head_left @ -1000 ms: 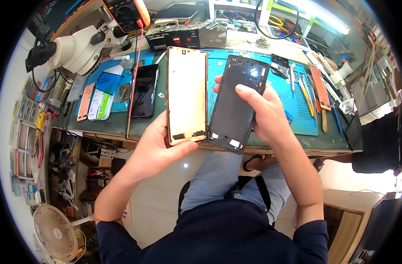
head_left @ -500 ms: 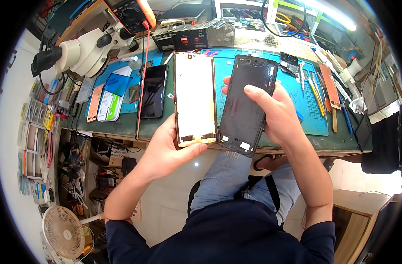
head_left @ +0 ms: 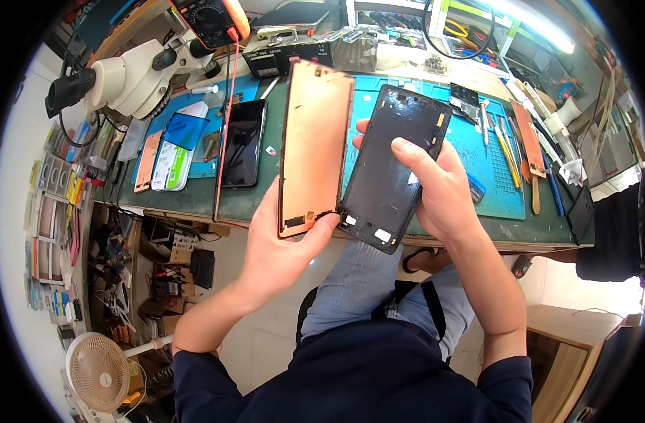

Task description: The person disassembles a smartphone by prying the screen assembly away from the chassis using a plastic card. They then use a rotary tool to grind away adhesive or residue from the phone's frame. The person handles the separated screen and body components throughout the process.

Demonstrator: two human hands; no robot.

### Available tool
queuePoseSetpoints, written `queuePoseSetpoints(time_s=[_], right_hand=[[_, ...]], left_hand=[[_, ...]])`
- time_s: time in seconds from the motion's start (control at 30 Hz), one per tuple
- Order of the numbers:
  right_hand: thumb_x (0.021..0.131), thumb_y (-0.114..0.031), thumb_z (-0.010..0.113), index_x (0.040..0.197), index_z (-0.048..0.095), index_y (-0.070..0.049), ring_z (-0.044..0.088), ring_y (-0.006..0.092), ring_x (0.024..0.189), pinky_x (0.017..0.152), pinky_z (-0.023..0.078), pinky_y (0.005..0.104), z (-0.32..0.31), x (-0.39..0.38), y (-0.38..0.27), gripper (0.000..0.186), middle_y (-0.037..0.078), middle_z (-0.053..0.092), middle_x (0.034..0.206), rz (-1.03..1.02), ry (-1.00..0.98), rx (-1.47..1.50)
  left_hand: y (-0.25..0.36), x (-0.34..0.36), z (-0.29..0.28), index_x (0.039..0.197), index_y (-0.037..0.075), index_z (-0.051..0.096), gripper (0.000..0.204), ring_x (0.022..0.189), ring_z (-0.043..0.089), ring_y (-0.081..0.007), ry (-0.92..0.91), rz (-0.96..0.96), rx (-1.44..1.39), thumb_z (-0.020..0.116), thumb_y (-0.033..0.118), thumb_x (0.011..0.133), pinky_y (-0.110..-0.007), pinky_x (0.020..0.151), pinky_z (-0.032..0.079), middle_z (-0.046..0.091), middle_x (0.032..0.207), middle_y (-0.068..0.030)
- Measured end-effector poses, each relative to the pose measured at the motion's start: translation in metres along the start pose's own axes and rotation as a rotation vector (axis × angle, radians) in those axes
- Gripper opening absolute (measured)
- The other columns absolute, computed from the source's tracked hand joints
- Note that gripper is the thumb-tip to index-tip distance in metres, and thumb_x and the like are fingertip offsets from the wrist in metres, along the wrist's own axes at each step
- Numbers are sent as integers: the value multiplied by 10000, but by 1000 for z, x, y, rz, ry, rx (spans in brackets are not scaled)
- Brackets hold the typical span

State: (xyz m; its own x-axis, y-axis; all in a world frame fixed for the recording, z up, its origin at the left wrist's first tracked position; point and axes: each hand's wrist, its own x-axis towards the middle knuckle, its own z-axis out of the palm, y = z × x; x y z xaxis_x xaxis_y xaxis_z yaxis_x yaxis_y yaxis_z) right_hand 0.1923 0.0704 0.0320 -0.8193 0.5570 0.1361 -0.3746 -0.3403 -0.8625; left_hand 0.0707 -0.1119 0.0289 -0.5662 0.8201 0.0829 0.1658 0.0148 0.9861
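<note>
My left hand (head_left: 278,236) is closed on a phone screen panel (head_left: 314,141), gripping its lower end. The copper-coloured back of the panel faces me, with dark flex parts along its bottom edge. In my right hand (head_left: 443,185) is a black phone frame (head_left: 393,166), the thumb lying on its face and fingers behind it. Two white patches show near the frame's lower end. Both pieces are held upright side by side above the bench's front edge, their lower corners close together; I cannot tell whether they touch.
A black phone (head_left: 244,144) lies on the green bench left of the panel. Beyond it stand a white microscope (head_left: 135,81) and a multimeter (head_left: 208,25). A blue work mat (head_left: 491,201) carries screwdrivers and tweezers (head_left: 506,155) at right. A small fan (head_left: 99,374) is at lower left.
The screen panel has tilted in my left hand, its bright glare giving way to a copper colour. The black frame has shifted slightly and stays in my right hand.
</note>
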Motion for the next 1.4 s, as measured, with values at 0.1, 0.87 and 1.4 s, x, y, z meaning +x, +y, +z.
queuePoseSetpoints(time_s=[0.1,0.87,1.4], right_hand=[[1023,-133,552,1296,588,31,666,187,1102,958,557,359,-2,0,0,320,118,683,1207,-6,-12,-7],[1020,-130,562,1301,586,39,670,231,1133,955,559,367,-1,2,15,330,150,669,1265,-30,132,-66],[1024,-142,545,1371,537,39,634,252,1215,985,567,405,-10,0,11,391,160,639,1334,19,18,12]], left_hand=[[2,-1,4,1339,-17,517,487,994,661,-94,56,45,-2,696,-32,887,-263,857,558,685,1105,-68],[-5,9,5,1370,-11,554,550,913,703,-238,-13,613,510,650,-128,841,-322,820,558,672,1078,-151],[-12,13,-24,1317,-37,565,392,1050,706,-226,-66,-211,-236,652,3,936,-358,909,579,696,1161,-148]])
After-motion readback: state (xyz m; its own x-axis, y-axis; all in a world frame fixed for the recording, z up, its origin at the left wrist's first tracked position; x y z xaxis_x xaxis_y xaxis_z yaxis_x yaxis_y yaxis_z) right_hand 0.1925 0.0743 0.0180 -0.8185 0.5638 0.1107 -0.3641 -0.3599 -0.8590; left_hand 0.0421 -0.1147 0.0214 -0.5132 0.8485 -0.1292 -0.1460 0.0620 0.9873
